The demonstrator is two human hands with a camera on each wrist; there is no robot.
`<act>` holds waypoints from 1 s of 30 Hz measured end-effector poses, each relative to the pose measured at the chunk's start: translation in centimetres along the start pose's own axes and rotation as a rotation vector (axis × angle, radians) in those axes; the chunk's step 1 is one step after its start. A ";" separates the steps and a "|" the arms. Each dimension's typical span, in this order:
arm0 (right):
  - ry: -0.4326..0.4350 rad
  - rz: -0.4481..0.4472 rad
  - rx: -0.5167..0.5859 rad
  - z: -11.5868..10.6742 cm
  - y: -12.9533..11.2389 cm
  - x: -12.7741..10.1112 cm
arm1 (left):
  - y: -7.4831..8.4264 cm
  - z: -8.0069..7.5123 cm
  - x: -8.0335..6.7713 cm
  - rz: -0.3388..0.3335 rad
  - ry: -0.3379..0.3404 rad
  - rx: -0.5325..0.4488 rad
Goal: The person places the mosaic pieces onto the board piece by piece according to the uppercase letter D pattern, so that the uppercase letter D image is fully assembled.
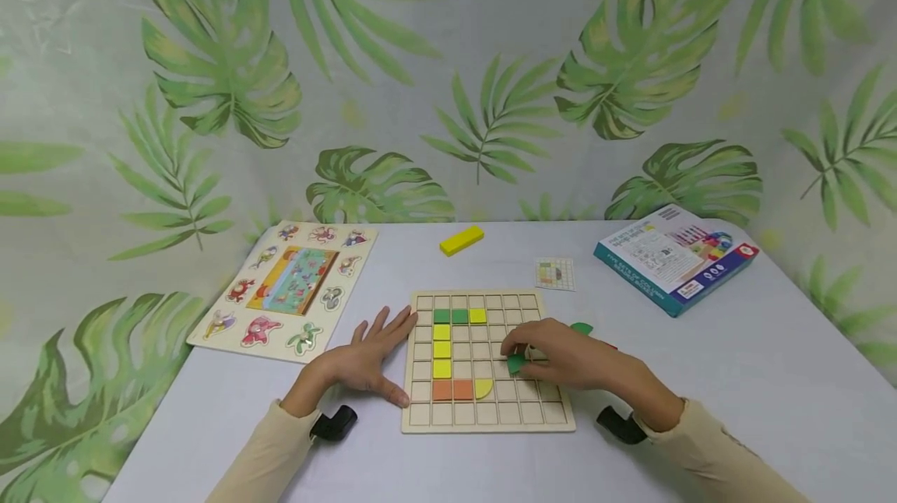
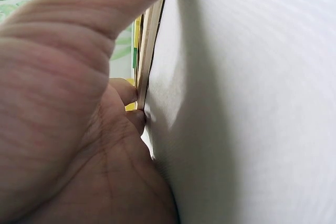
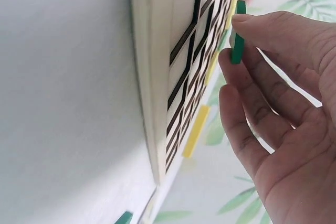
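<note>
A wooden grid board (image 1: pixel 490 417) lies on the white table in front of me, with green, yellow and orange tiles (image 1: pixel 442 349) set in its left part. My right hand (image 1: pixel 522 351) hovers over the board's right half and pinches a thin green tile (image 1: pixel 516 364) between thumb and fingertips; in the right wrist view that green tile (image 3: pixel 239 32) sits just above the board (image 3: pixel 184 77). My left hand (image 1: pixel 381 355) lies flat with spread fingers on the table, touching the board's left edge (image 2: pixel 144 61).
A yellow block (image 1: pixel 462 240) lies behind the board, a small pattern card (image 1: pixel 555 273) to its right and a blue box (image 1: pixel 676 258) at the far right. An animal peg puzzle (image 1: pixel 287 285) rests at the left. Another green piece (image 1: pixel 582 328) lies beside the board.
</note>
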State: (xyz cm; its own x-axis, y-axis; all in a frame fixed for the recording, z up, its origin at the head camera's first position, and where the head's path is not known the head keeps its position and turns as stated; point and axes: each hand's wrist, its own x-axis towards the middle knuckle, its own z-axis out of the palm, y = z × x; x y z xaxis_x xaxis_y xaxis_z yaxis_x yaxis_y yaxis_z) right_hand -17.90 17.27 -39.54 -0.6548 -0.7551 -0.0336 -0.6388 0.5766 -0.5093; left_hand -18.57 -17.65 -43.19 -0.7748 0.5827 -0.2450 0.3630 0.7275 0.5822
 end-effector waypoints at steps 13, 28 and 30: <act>-0.033 0.030 0.036 1.4 -1.1 1.7 | -0.1 0.4 -0.4 -0.003 -0.006 -0.018; -0.027 0.024 -0.022 1.3 -0.9 1.9 | -0.3 0.2 -0.3 0.000 0.002 -0.012; -0.023 0.029 -0.034 1.1 -0.7 1.9 | -0.2 0.1 -0.1 -0.002 0.007 -0.006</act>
State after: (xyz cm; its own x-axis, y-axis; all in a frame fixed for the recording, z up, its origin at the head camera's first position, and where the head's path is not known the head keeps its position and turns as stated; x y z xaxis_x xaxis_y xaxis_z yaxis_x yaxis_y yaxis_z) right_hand -18.20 15.09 -40.17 -0.6645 -0.7442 -0.0678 -0.6331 0.6088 -0.4780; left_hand -18.54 -17.79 -43.35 -0.7789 0.5790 -0.2409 0.3587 0.7265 0.5862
